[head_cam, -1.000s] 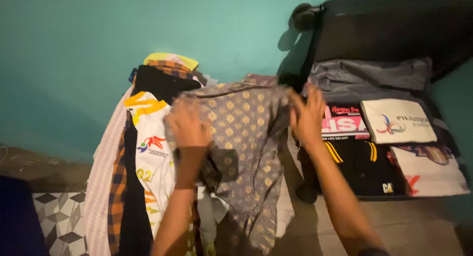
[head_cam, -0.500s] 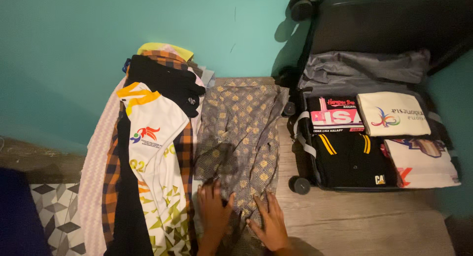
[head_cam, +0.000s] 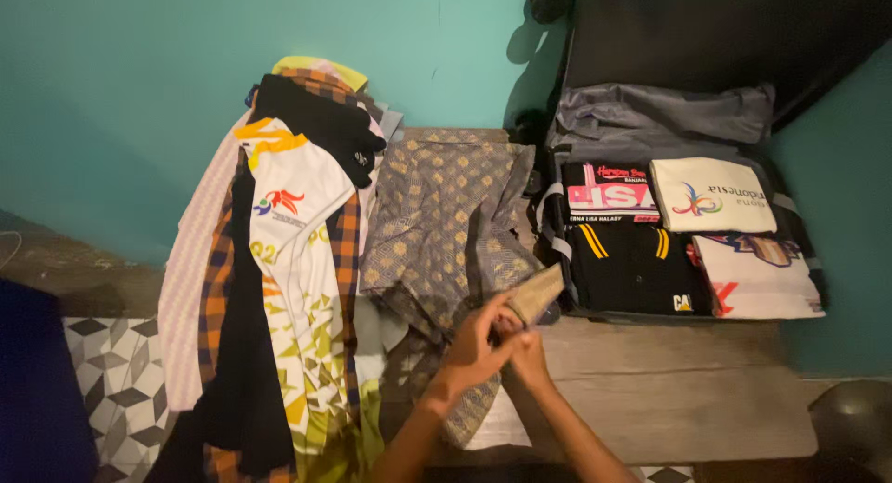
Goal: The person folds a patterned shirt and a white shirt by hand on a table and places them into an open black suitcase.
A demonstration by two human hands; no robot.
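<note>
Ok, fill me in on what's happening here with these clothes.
A person kneels over a grey patterned garment spread on a wooden platform. Both hands meet at its lower edge: the left hand and right hand pinch a turned-up corner of the fabric. To the left lies a pile of clothes. To the right an open suitcase holds folded shirts in neat rows.

Open suitcase holding folded shirts; heap of clothes against teal wall
</note>
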